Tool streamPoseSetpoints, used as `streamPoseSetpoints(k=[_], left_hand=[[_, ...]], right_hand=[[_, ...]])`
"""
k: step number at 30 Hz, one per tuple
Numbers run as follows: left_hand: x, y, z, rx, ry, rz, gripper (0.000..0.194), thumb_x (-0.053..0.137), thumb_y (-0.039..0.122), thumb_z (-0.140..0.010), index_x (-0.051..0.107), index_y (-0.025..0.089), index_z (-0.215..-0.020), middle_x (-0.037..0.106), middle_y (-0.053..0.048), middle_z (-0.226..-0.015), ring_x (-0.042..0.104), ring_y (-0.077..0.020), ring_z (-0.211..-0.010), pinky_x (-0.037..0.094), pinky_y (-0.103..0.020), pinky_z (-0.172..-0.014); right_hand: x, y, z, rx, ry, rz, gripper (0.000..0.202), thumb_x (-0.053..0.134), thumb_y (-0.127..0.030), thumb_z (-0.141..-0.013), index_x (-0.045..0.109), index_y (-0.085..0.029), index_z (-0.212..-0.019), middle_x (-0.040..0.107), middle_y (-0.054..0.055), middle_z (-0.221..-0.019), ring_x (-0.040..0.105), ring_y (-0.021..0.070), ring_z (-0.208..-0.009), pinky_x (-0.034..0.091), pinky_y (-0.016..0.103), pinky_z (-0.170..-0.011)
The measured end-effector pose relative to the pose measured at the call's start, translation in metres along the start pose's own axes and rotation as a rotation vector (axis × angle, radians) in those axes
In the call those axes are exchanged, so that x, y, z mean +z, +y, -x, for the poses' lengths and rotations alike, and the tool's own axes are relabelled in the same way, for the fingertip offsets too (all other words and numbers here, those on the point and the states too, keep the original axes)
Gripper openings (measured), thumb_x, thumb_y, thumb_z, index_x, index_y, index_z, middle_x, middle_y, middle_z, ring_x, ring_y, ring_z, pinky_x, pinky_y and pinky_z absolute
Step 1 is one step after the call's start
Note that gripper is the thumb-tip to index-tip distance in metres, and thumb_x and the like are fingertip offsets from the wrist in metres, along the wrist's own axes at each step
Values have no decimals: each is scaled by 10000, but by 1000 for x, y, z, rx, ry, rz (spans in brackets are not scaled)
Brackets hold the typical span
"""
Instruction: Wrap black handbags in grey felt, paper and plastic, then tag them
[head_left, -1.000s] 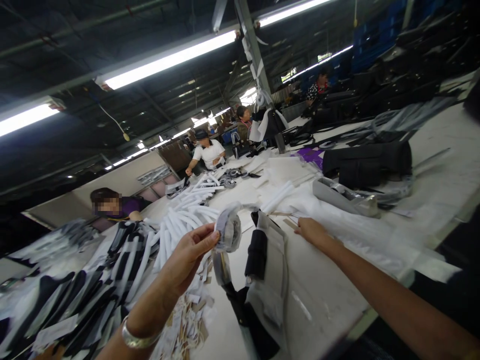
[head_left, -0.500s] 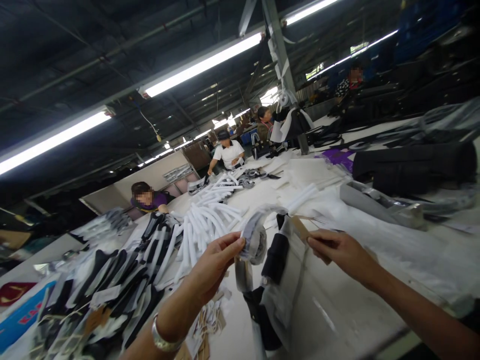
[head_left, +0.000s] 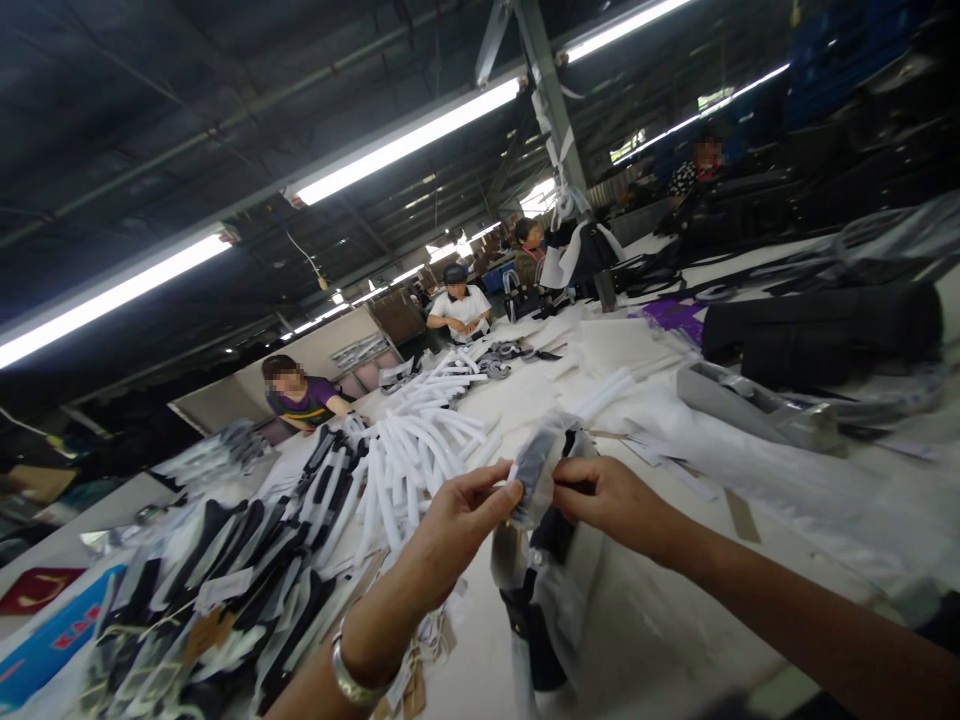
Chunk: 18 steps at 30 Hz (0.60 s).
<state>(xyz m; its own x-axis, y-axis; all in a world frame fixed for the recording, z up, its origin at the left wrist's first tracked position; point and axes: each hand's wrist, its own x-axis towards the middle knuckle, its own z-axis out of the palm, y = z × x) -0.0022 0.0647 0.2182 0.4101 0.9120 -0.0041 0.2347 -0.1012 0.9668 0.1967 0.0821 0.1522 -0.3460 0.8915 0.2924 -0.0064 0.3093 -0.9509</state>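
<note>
Between my hands is a plastic-wrapped grey-and-black strap (head_left: 535,472), held up above the table. Thumb and fingers of my left hand (head_left: 461,520), with a silver bracelet at its wrist, pinch the strap's left side. My right hand (head_left: 615,505) has its fingers closed on the strap's right edge; what exactly lies in its fingertips is partly hidden. Below hang black padded parts (head_left: 544,630) in clear film, apparently joined to the strap. A brown card (head_left: 742,515) lies on the table to the right of my right hand.
At left lie many wrapped black straps (head_left: 225,580); beyond them is a heap of white tubes (head_left: 420,440). Tags with strings (head_left: 427,645) lie near my left forearm. Black rolled material (head_left: 825,335) is at right. Several people work behind, one in a white shirt (head_left: 461,308).
My right hand has let go of the brown card, which now lies on the table, and moved left onto the strap. The strap's loop looks more closed. A co-worker at left has straightened up.
</note>
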Motion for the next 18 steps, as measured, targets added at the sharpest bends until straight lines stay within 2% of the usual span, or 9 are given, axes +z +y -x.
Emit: streamPoseSetpoints(k=[1, 3, 6, 8, 12, 14, 16, 18], left_hand=[[0, 1, 0, 13, 18, -25, 416, 697, 491, -859, 735, 206, -1159, 680, -80, -1161, 601, -261, -1103, 435, -350, -997], [-1, 1, 0, 51, 43, -86, 399, 689, 497, -861, 747, 208, -1131, 645, -93, -1196, 583, -259, -1111, 441, -339, -975], [-2, -2, -1, 113, 72, -160, 386, 665, 513, -873, 755, 215, -1100, 606, -106, -1217, 545, -262, -1145, 448, -339, -968], [-3, -6, -3, 154, 96, -183, 375, 671, 510, -868, 754, 218, -1088, 574, -109, -1254, 505, -271, -1207, 445, -344, -990], [-1, -17, -6, 259, 103, -239, 312, 647, 472, -898, 752, 212, -1033, 564, -107, -1233, 465, -266, -1269, 420, -351, -1041], [0, -22, -8, 277, 126, -229, 298, 654, 462, -896, 755, 205, -1009, 547, -107, -1276, 508, -254, -1226, 430, -348, -1031], [3, -26, -8, 212, 163, -117, 378, 711, 460, -855, 712, 238, -1161, 506, -103, -1374, 585, -227, -1117, 471, -351, -975], [5, -26, -9, 112, 207, 58, 710, 803, 434, -776, 515, 322, -1415, 490, -99, -1426, 635, -190, -997, 507, -343, -896]], right_hand=[[2, -2, 0, 33, 4, -50, 318, 671, -478, -844, 735, -193, -720, 573, -12, -619, 510, 161, -626, 384, 276, -594], [5, -5, 2, 97, -24, -218, 288, 699, -466, -832, 745, -188, -777, 608, -6, -688, 527, 159, -677, 407, 269, -630], [6, -9, 9, 161, -71, -509, 324, 691, -487, -857, 766, -191, -966, 691, 39, -909, 604, 201, -886, 482, 300, -803], [7, -12, 11, 170, -73, -583, 401, 664, -543, -882, 763, -179, -1018, 705, 68, -977, 622, 222, -951, 499, 332, -873], [14, -18, 11, 204, -23, -640, 432, 747, -529, -834, 749, -186, -1097, 728, 88, -983, 673, 240, -869, 544, 362, -821], [18, -18, 11, 216, 15, -681, 402, 771, -491, -823, 751, -201, -1100, 736, 87, -963, 688, 249, -839, 556, 369, -792], [20, -17, 11, 215, 31, -697, 366, 759, -475, -841, 758, -205, -1088, 740, 84, -945, 692, 250, -829, 557, 368, -792], [20, -15, 11, 213, 16, -696, 354, 743, -471, -859, 760, -203, -1090, 741, 81, -927, 689, 242, -806, 558, 364, -782]])
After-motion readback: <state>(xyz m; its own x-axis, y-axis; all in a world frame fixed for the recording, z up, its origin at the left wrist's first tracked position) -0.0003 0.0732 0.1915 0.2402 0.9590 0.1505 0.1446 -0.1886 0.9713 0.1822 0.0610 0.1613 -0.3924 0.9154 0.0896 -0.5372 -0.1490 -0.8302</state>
